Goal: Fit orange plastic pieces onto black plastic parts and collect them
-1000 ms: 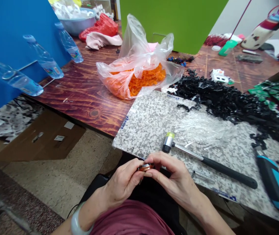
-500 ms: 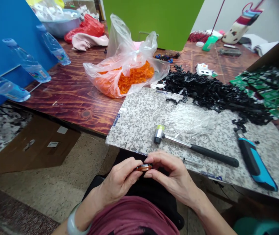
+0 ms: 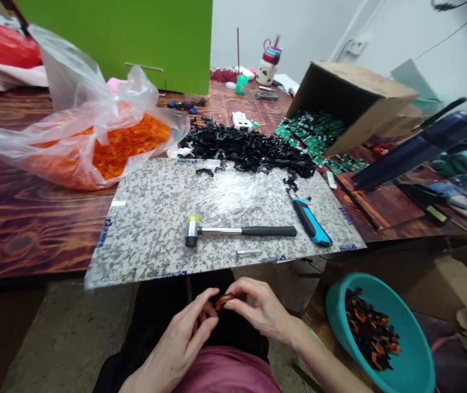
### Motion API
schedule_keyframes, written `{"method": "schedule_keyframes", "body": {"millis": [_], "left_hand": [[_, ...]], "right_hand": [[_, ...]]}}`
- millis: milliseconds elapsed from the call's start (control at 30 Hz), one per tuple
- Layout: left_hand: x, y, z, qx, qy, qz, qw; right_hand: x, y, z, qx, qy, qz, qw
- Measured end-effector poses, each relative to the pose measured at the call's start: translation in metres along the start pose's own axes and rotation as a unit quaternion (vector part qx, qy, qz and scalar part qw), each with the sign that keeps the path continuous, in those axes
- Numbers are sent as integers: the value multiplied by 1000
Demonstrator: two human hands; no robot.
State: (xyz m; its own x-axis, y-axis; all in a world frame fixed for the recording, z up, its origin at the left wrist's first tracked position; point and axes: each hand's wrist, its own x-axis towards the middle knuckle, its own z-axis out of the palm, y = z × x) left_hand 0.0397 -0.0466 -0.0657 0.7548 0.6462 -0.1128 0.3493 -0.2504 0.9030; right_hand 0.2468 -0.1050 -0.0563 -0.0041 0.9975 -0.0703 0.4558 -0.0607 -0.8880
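Note:
A small orange-and-black plastic part (image 3: pixel 224 301) is held over my lap, in front of the board's near edge. My right hand (image 3: pixel 262 309) pinches its right end between thumb and fingers. Around its left end, the fingers of my left hand (image 3: pixel 186 331) are curled, partly covering it. On the speckled board (image 3: pixel 143 218) lies a small mallet (image 3: pixel 225 231) with a black handle. A short metal pin-like tool (image 3: pixel 248 252) is near the board's front edge, and a blue-and-black utility knife (image 3: pixel 312 222) rests to the right.
Thin clear strands (image 3: pixel 233 194) lie behind the mallet, below a heap of black plastic pieces (image 3: pixel 249 143). A plastic bag (image 3: pixel 65 155) of orange pieces stands left. Green pieces spill from a cardboard box (image 3: pixel 356 82). A teal basin (image 3: pixel 337 311) at lower right holds orange-and-black parts.
The view has swung right, bringing the teal basin and cardboard box into sight. Both hands stay at the small part, which is now tilted, and the left fingers look looser around it.

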Motion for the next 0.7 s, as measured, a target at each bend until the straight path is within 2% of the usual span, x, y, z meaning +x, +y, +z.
{"method": "schedule_keyframes", "body": {"millis": [67, 133, 200, 300, 367, 400, 433, 500, 567, 600, 633, 700], "left_hand": [[4, -3, 2, 9, -16, -12, 1000], [5, -7, -1, 27, -3, -14, 1000], [4, -11, -8, 50, 22, -11, 998], [1, -18, -20, 79, 54, 0, 995], [0, -21, -25, 90, 74, 11, 993], [-1, -22, -26, 91, 83, 17, 992], [-1, -22, -27, 88, 91, 21, 992], [-1, -20, -26, 74, 103, 26, 992], [1, -16, -25, 59, 103, 31, 992], [2, -13, -24, 54, 98, 36, 993], [3, -10, -24, 50, 91, 42, 994], [4, -5, -24, 45, 80, 56, 994]], "right_hand": [[-29, 30, -22, -65, 65, 108, 990], [-68, 60, -53, -148, 155, 194, 957], [-112, 89, -89, -193, 217, 237, 927], [-173, 122, -139, -274, 308, 303, 859], [-194, 132, -163, -319, 357, 324, 816], [-195, 132, -170, -346, 381, 321, 795], [-189, 128, -175, -371, 400, 307, 780], [-156, 109, -178, -409, 432, 248, 765], [-102, 78, -176, -391, 442, 155, 793], [-71, 61, -174, -361, 439, 100, 816], [-38, 44, -171, -332, 419, 55, 843], [25, 16, -167, -327, 347, 3, 879]]}}
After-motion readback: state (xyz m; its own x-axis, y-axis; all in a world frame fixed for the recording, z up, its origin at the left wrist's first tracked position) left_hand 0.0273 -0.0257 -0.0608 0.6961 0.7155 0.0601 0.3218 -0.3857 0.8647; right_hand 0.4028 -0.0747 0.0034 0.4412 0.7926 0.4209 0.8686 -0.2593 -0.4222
